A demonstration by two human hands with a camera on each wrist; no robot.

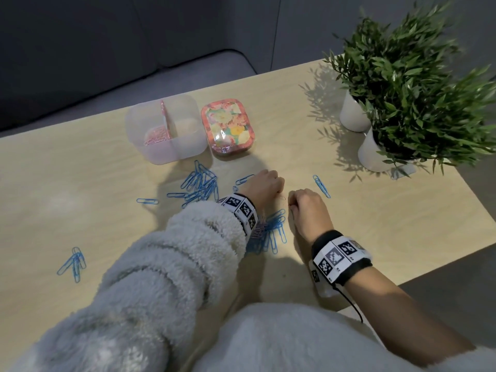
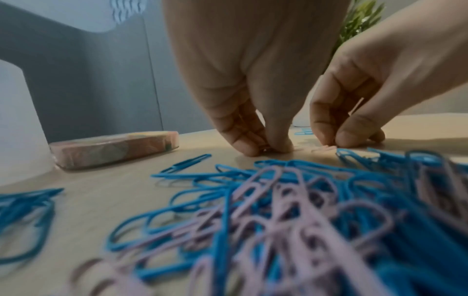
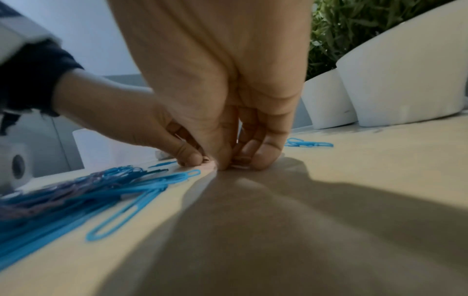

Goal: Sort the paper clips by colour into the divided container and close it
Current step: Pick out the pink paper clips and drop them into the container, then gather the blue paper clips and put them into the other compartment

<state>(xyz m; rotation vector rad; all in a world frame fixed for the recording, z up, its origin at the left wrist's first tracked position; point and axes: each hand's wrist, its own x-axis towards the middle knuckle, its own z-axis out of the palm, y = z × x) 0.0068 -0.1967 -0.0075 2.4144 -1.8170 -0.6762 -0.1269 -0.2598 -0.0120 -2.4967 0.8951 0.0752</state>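
Both hands meet at the centre of the head view, fingers curled down onto the pale wooden surface (image 1: 349, 146). The left hand (image 1: 261, 183) and the right hand (image 1: 308, 208) each press fingertips together around a small pink paper clip (image 2: 325, 148) lying between them. It is blurred and mostly covered in every view, so whether either hand truly pinches it or only touches it cannot be told. In the left wrist view the left fingers (image 2: 253, 144) bunch tightly on the surface; in the right wrist view the right fingers (image 3: 263, 158) do the same, nails down.

Below the hands in the head view lies a mixed heap of blue and pink clips (image 1: 271, 229), partly hidden under the fleecy left sleeve (image 1: 188, 251). More blue clips (image 1: 200, 183) scatter left of centre, a small bunch (image 1: 73, 261) at lower left, and a pair (image 1: 321, 186) just right of the hands.

The divided container (image 1: 165, 130), translucent and open, stands in the upper middle of the frame; pink clips (image 1: 157, 135) fill its near-left compartment, the other sections are too hazy to read. Just beside it, to the right, sits a floral lid (image 1: 228, 128), wrapped in shiny film. Two potted plants (image 1: 402, 84) occupy the upper right, their white pots half covered by leaves.
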